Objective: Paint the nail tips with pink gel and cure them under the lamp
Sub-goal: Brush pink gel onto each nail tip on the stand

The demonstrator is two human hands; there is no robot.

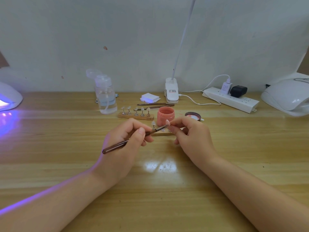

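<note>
Pinching a brush (127, 141), the left hand (123, 144) meets the right hand (192, 138), clamped on a nail tip (167, 122) above bare table (150, 206).

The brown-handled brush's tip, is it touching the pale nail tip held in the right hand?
Touching: head view shows brush bristles meeting nail tip with no gap.

Room light soft and even, slightly dim. Violet glow spills from the curing lamp (9, 97) at 9 o'clock across the table (50, 148) and along the left forearm (50, 198). White glare patch on wood at centre, below the hands. Edges bowed by wide-angle distortion; overall focus mildly soft.
</note>
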